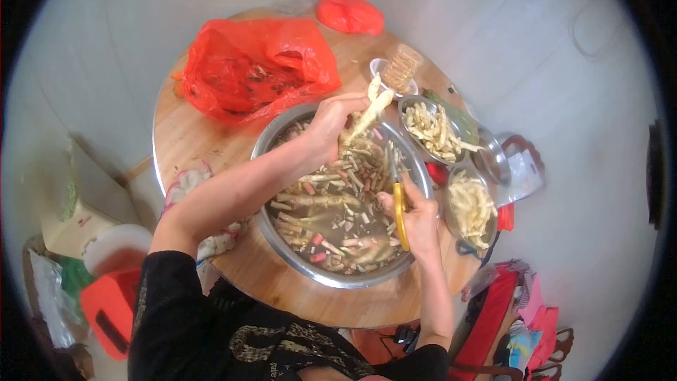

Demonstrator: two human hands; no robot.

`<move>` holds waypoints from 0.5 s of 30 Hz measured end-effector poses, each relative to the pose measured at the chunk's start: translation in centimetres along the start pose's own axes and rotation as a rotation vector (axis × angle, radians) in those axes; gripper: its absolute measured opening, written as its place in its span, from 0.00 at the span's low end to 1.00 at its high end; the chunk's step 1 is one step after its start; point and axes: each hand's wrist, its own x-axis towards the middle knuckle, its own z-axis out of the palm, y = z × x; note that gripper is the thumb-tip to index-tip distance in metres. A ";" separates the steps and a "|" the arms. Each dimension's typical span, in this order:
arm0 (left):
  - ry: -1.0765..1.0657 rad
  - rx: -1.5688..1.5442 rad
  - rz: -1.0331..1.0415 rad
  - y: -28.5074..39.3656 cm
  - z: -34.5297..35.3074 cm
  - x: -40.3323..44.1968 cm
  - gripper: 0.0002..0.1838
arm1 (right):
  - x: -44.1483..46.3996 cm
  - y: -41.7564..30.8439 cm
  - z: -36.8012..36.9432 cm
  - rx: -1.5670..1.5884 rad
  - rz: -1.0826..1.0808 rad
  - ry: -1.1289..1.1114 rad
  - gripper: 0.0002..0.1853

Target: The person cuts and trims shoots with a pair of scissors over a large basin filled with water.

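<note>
My left hand [333,127] is closed around a pale, branching root [376,109] that looks like young ginger, raised over the far side of a wide metal basin [350,282]. Through the yellow handles of a pair of scissors [400,220] go the fingers of my right hand [423,224], at the basin's right side. The blades point away from me and stand apart from the root. Murky water fills the basin, with several pale roots [321,200], small cut bits and pink stem ends in it.
An open red plastic bag [264,63] with dark crumbs lies at the back left, a smaller red bag [350,13] behind it. Two metal bowls of pale roots [437,130] [471,204] stand on the right. Garlic-like bulbs [215,243] lie by my left arm. A lidded jar [402,67] stands behind.
</note>
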 end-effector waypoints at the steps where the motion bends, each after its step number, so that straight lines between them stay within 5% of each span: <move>1: -0.002 0.001 -0.001 0.1 0.1 -0.1 0.13 | 0.0 0.3 0.4 0.000 0.000 0.003 0.34; 9: 0.017 -0.145 -0.177 1.3 0.4 -1.8 0.14 | -0.8 -0.7 1.8 0.012 -0.106 -0.003 0.34; 15: -0.002 -0.093 -0.088 0.8 1.0 -1.1 0.14 | -0.1 -0.5 0.4 -0.057 -0.135 0.022 0.33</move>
